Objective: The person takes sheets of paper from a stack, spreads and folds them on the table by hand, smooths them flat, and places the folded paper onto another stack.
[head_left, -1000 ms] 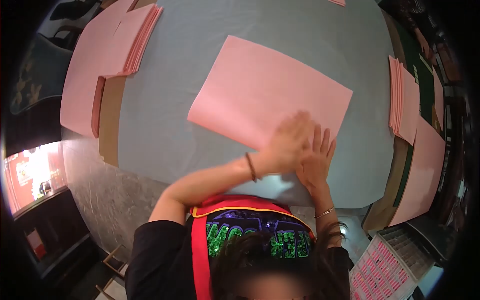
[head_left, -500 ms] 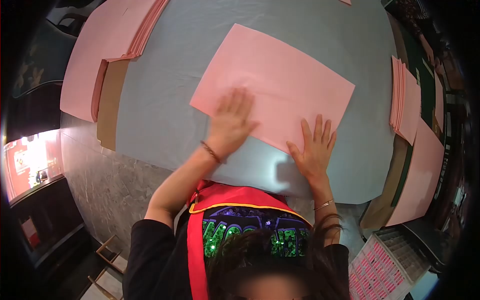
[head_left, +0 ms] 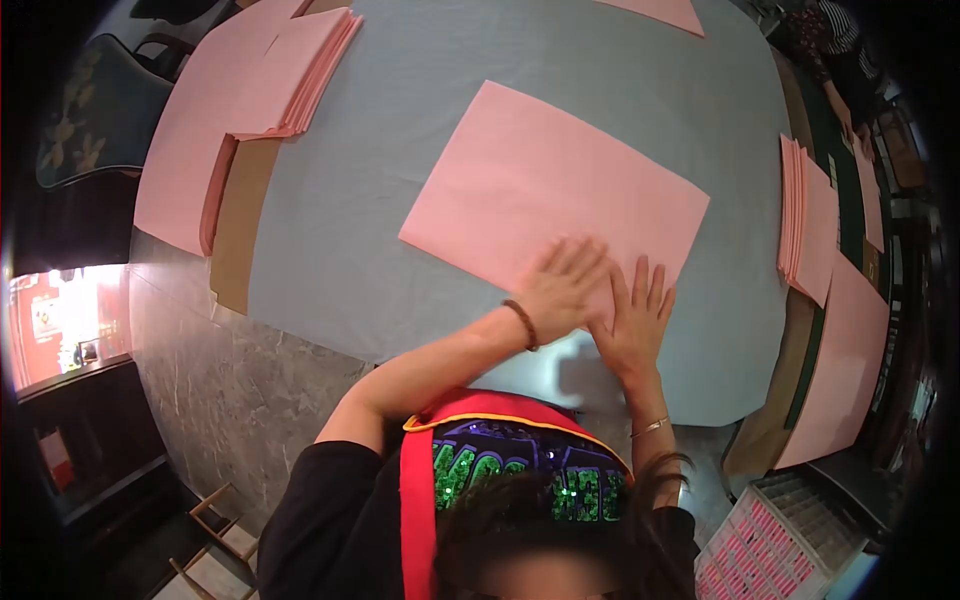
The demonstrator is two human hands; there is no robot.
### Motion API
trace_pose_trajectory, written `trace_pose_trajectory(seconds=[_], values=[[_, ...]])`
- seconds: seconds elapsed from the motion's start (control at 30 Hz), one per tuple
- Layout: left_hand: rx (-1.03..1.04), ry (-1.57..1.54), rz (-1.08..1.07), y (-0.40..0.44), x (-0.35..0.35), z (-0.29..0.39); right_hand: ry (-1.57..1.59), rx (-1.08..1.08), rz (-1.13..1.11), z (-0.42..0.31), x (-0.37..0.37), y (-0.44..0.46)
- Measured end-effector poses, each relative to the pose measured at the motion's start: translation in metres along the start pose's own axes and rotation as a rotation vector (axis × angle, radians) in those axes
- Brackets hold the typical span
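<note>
A pink sheet, perhaps folded paper or thin cloth (head_left: 550, 175), lies flat and at an angle on the grey-covered table (head_left: 370, 180). Palm down on its near edge, my left hand (head_left: 565, 285) has its fingers stretched out and slightly blurred. Beside it, my right hand (head_left: 637, 315) rests with fingers spread over the sheet's near right corner. The two hands meet or nearly touch at the thumbs. Neither hand grips anything; both press on the surface.
Stacked folded pink sheets (head_left: 300, 75) lie at the table's left, by a brown board edge (head_left: 245, 225). Another folded stack (head_left: 805, 215) sits at the right. A white plastic crate (head_left: 780, 540) stands lower right. Another person's hand (head_left: 850, 125) shows at the upper right.
My left hand has slid right along the sheet's near edge, up to my right hand. My right hand stays on the corner. The whole view has shifted slightly.
</note>
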State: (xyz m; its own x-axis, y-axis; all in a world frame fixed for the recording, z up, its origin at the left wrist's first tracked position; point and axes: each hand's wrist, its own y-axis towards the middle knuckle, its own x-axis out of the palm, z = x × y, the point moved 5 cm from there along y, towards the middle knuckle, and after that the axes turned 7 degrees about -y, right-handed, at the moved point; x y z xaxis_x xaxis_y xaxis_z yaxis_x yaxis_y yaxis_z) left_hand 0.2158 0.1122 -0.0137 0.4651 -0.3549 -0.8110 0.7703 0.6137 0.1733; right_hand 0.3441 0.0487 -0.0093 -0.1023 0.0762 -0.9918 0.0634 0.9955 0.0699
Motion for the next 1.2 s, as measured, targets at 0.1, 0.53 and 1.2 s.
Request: trace_pose_trajectory(seconds=[0.1,0.53,1.2], values=[[-0.244,0.259,0.102,-0.026,-0.048,-0.070,-0.002,0.011,-0.013,-0.002,-0.002,0.001],[-0.013,0.116,-0.099,0.017,-0.034,-0.061,0.001,0.007,0.020,-0.003,-0.003,0.000],[-0.430,0.433,0.104,-0.029,-0.093,-0.133,-0.098,0.311,0.109,0.060,-0.017,0.005]])
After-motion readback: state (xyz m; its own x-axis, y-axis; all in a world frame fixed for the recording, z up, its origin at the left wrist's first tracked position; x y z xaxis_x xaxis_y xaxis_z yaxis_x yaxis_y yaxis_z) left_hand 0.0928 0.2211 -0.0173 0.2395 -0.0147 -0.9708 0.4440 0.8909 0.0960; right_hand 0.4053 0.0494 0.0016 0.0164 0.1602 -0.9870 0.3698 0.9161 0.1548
